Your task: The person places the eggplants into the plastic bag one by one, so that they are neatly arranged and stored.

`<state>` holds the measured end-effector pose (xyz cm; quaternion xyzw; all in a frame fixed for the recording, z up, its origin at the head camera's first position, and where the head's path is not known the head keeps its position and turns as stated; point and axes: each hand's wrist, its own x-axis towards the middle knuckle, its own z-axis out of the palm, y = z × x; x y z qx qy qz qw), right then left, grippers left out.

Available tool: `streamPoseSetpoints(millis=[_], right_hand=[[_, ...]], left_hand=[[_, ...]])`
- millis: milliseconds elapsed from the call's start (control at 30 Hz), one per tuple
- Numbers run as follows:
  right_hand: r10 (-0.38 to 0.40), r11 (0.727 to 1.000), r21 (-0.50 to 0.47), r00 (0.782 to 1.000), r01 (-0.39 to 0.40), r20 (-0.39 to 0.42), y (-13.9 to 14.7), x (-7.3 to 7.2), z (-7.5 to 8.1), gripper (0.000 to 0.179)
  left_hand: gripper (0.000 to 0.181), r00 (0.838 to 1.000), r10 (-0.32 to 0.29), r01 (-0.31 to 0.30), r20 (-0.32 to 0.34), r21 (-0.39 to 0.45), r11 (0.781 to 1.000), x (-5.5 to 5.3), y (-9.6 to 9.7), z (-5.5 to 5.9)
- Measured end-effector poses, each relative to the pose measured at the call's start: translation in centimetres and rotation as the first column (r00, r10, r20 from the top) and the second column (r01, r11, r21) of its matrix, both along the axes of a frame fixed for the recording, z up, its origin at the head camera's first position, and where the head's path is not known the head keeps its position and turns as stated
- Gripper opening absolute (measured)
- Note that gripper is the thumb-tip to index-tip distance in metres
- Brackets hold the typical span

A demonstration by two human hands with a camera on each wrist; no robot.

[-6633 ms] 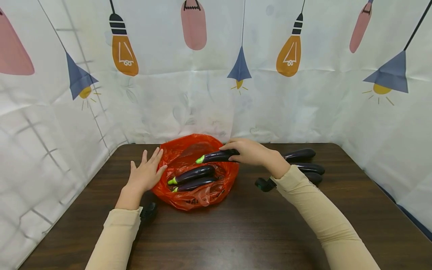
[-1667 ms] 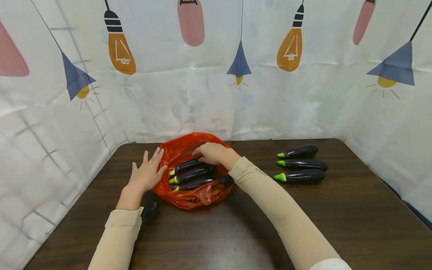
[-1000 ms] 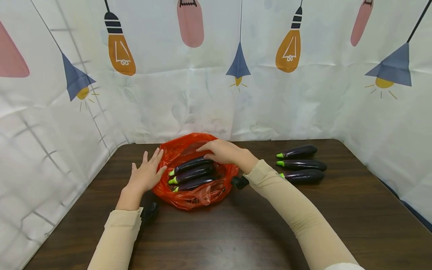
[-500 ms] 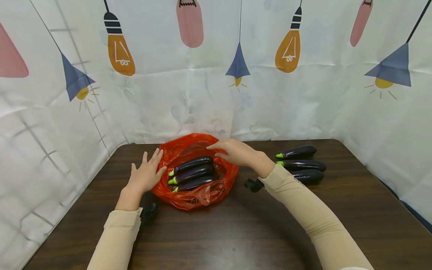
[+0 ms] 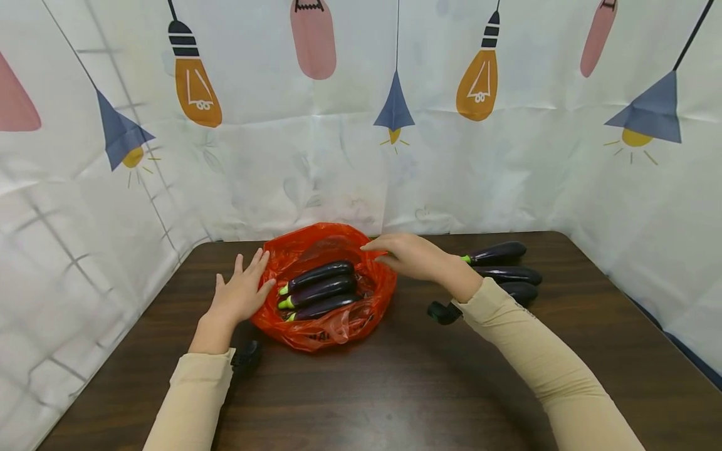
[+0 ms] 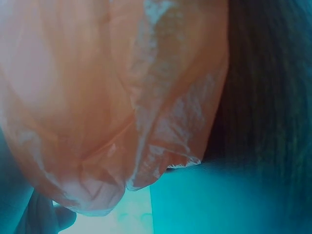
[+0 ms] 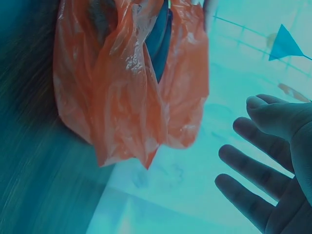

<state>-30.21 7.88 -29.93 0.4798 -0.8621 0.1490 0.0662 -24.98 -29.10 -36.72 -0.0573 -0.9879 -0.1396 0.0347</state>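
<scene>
Head view: left hand (image 5: 237, 293) has its fingers spread apart at the left side of a red plastic bag (image 5: 301, 338), thumb overlapping it. Three bagged eggplants (image 5: 321, 292) lie just right of those fingers, green stems toward them. Right hand (image 5: 414, 255) hangs at the bag's right rim, fingers nearly straight, holding nothing; gaps between them can't be told here. Only this view gets the loose eggplants (image 5: 510, 275), three on the tabletop (image 5: 366, 401) right of the right fingers, partly behind the wrist and sleeve (image 5: 541, 351). Left wrist view: mostly crumpled bag wall up close, contents hidden; bit of the left fingers low in the left corner, spread can't be told. Right wrist view: settles the right fingers, apart with clear gaps, not touching the bag; dark eggplant skin shows in its opening.
</scene>
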Motion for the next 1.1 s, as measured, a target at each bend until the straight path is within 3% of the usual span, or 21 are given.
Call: streamPoseSetpoints(millis=[433,767,1100], right_hand=[[-0.004,0.999,-0.050,1.000,0.003,-0.019,3.1,1.4,-0.7,0.036],[-0.064,0.998,-0.030,0.996,0.062,-0.060,5.9,1.9,-1.7,0.041],[-0.064,0.997,-0.035,0.995,0.062,-0.078,8.6,2.7,-2.5,0.041]], left_hand=[[0.073,1.000,0.000,0.000,-0.002,0.009,1.000,0.1,0.0,0.0],[0.073,1.000,0.003,-0.003,-0.006,0.005,1.000,0.0,-0.2,0.0],[0.072,1.000,0.007,-0.007,-0.003,0.013,1.000,0.2,-0.1,0.0]])
